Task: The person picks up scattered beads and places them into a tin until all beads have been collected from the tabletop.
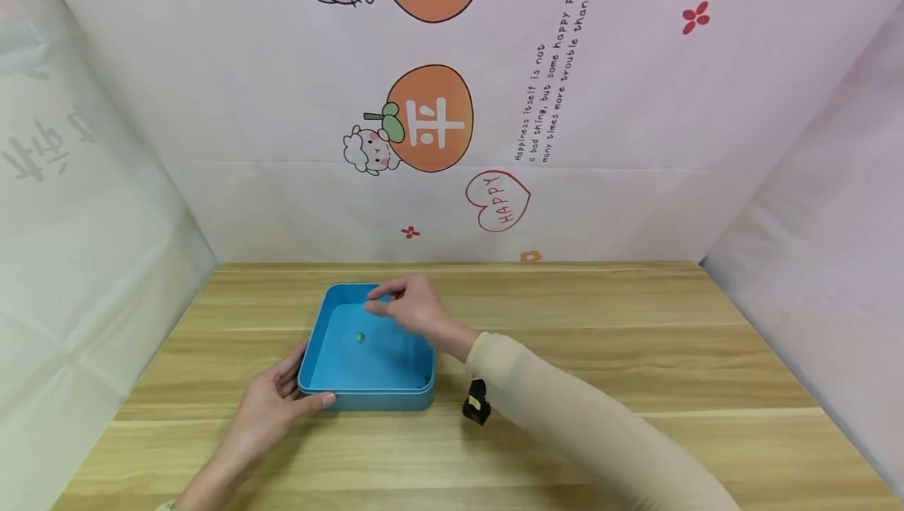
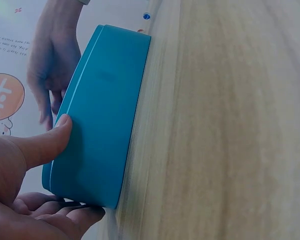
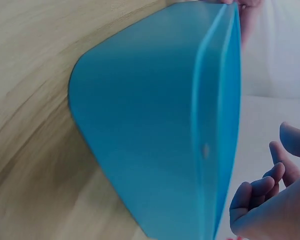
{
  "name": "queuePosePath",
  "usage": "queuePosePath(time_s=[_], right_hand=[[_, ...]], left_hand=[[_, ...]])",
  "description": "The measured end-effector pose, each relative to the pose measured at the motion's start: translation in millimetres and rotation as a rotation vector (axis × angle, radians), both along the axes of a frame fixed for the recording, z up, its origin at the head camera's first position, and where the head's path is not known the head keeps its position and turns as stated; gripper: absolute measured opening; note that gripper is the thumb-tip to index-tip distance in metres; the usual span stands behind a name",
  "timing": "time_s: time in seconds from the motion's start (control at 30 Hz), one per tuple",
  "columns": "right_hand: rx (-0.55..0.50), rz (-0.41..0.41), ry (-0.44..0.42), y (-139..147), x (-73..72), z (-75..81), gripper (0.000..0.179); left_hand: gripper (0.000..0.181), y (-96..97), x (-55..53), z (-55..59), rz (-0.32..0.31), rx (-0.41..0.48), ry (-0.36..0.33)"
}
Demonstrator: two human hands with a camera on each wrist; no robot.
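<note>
A blue open box (image 1: 367,399) stands on the table. My left hand (image 1: 271,401) grips its near left corner, thumb (image 2: 57,137) on the near wall and the other fingers around the left side. Inside on the box floor lies a green marble (image 1: 360,337), and a small dark green piece sits in the near right corner. Over the far right part of the box hovers my right hand (image 1: 417,307), its thumb and index finger apart with nothing visible between them. The right wrist view shows its other fingers (image 3: 262,186) loosely bent beyond the box rim.
Beyond the box in the left wrist view, a blue marble (image 2: 146,16) and a small orange thing (image 2: 140,31) show near the table surface. A small black device (image 1: 476,403) with a yellow label is beside the right sleeve (image 1: 523,377). Printed white sheets (image 1: 607,205) enclose the wooden table (image 1: 636,385).
</note>
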State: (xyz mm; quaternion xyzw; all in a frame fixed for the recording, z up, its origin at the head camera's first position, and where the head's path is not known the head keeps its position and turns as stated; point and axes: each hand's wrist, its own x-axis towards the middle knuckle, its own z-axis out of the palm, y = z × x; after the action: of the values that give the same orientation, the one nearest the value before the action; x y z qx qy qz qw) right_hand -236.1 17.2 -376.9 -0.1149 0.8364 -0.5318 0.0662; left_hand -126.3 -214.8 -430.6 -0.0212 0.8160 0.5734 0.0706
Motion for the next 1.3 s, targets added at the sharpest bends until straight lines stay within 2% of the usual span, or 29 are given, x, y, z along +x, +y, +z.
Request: queuePosePath(time_s=[0.17,0.3,0.5,0.7,0.87,1.3], right_hand=[[-0.097,0.016,0.03,33,5.3,9.5,0.013],[-0.12,0.005,0.044,69,11.2,16.2,0.014],[-0.076,-0.054,0.058,127,17.1,15.2,0.019],[-0.008,-0.127,0.03,173,25.3,4.0,0.026],[0.018,-0.17,0.026,195,32.4,-4.8,0.027],[-0.009,-0.162,-0.02,216,43.5,-25.0,0.03]], left_hand=[[0.104,0.5,-0.6,0.7,0.007,-0.014,0.0],[0.104,0.8,-0.9,0.8,0.006,-0.017,0.004],[0.105,-0.2,-1.3,1.8,0.006,-0.014,0.004],[0.104,-0.5,-1.5,3.6,0.006,-0.031,0.009],[0.105,-0.3,-2.1,2.3,0.004,-0.036,0.011],[0.105,0.7,-1.6,0.8,0.007,-0.032,-0.002]])
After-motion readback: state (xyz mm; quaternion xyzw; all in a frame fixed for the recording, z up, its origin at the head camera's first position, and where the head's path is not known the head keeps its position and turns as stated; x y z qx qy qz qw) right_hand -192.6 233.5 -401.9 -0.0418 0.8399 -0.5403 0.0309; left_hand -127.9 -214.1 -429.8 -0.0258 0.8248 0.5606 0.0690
